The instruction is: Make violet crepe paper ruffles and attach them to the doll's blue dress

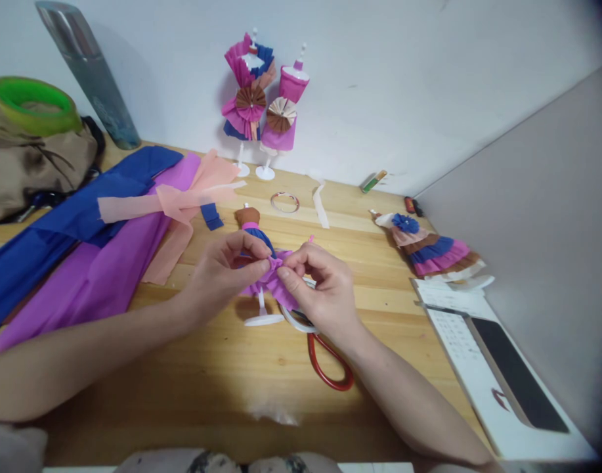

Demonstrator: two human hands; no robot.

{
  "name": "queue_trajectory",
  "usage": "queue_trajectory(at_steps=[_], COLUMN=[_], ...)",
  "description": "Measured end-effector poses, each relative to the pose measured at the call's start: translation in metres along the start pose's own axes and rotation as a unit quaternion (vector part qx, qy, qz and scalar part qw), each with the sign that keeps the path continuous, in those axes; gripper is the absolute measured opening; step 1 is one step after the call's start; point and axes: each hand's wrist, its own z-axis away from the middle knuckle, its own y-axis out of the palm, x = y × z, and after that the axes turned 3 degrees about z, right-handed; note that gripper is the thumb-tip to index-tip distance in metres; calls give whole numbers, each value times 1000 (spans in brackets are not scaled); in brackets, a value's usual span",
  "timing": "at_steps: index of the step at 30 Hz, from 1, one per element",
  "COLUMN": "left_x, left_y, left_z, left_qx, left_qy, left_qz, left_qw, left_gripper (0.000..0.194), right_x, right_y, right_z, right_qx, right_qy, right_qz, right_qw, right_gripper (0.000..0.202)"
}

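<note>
Between my two hands is a gathered piece of purple crepe paper (276, 279), pinched along its upper edge. My left hand (226, 263) closes thumb and forefinger on it from the left. From the right, my right hand (323, 282) grips it the same way, fingertips almost meeting the left ones. Just behind them a small dress form (250, 226) stands on a white base, wearing a brown bodice, a pink waistband and a blue skirt. The paper hangs in front of its lower part. Red-handled scissors (330, 364) and a white ring-shaped roll, partly hidden, lie by my right hand.
Blue, purple and peach crepe paper strips (148, 223) spread over the left side. Two dressed forms (251, 98) stand against the wall. A bangle-like ring (285, 202), a glue stick (374, 181) and a layered dress form lying down (433, 246) are farther back. A flask (91, 79) stands back left.
</note>
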Motion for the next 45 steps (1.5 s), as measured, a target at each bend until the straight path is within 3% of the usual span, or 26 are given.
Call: queue_trajectory(at_steps=[7,14,17,21,24,29,36,40,45], left_x=[-2,7,12,14,13,11,10,5,3], left_y=[-1,-4,-5,-5,-7,-10,-11,-13,-14], left_z=[4,4,4,5,4,3,1,-1,0], left_qx=[39,30,5,-22,-19,22,22,58,65], left_qy=[89,131,212,327,365,324,287,239,176], left_qz=[-84,-134,-196,-292,-333,-321,-281,-253,-206], left_qw=[992,982,957,898,869,889,915,936,960], left_gripper=[5,6,8,9,8,9,9,10,8], right_x=[0,-2,-2,0,2,3,5,6,5], right_y=[-1,0,0,0,-2,-3,-3,-3,-4], right_z=[1,1,1,3,4,4,5,6,7], right_qx=[-2,-2,-2,-12,-24,-29,-23,-21,-18], right_qy=[15,1,-6,-50,-88,-103,-105,-108,-106], right_qz=[-9,-9,1,40,79,87,88,84,83], right_qw=[1000,1000,1000,998,993,990,990,990,991], right_gripper=[16,16,15,16,15,15,15,15,15])
